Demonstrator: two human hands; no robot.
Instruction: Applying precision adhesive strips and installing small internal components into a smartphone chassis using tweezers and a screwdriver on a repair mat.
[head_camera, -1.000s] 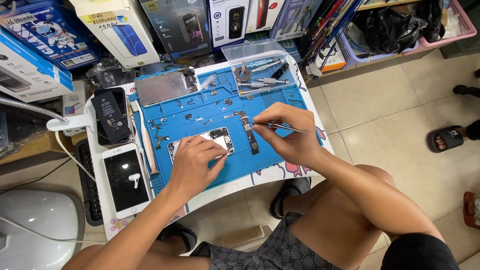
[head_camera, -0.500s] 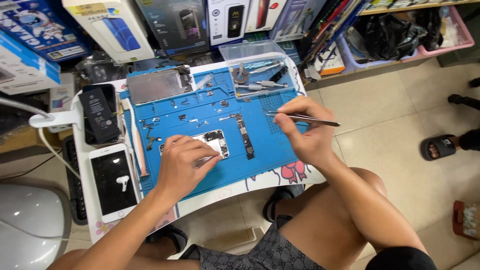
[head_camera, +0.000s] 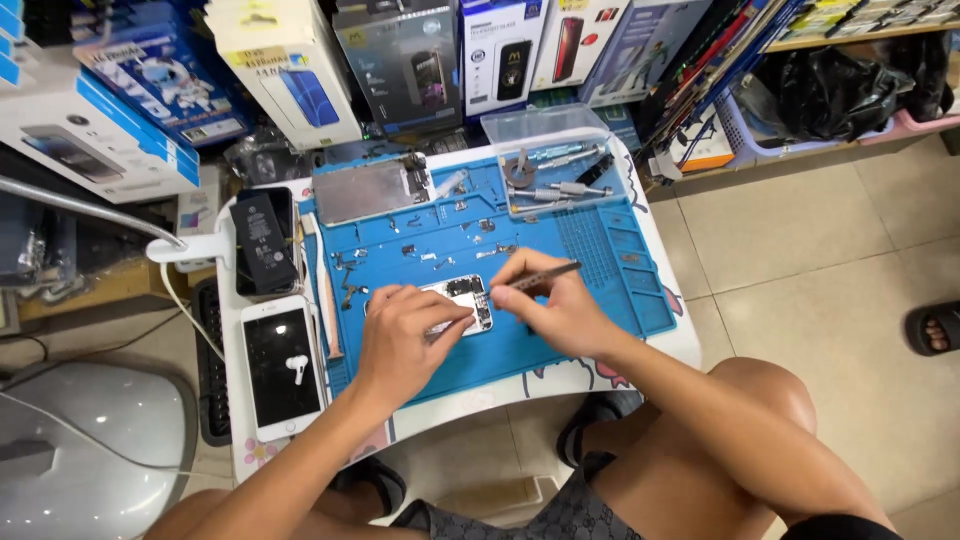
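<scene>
left hand (head_camera: 408, 335) — grip pressing opened phone (head_camera: 462, 300) on blue mat (head_camera: 590, 270) | right hand (head_camera: 560, 310) — grip closed on tweezers (head_camera: 545, 277)

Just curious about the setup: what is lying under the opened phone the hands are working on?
The opened phone lies on a blue work mat. The left hand covers its left part; the right hand holds tweezers over it.

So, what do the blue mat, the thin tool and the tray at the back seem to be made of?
Mat: probably silicone or rubber, matte blue, with moulded compartments and ribs.
Tool, held in the right hand: looks like metal, thin, dark grey with a slight shine.
Tray: clear plastic; the tools inside show through its walls.
</scene>
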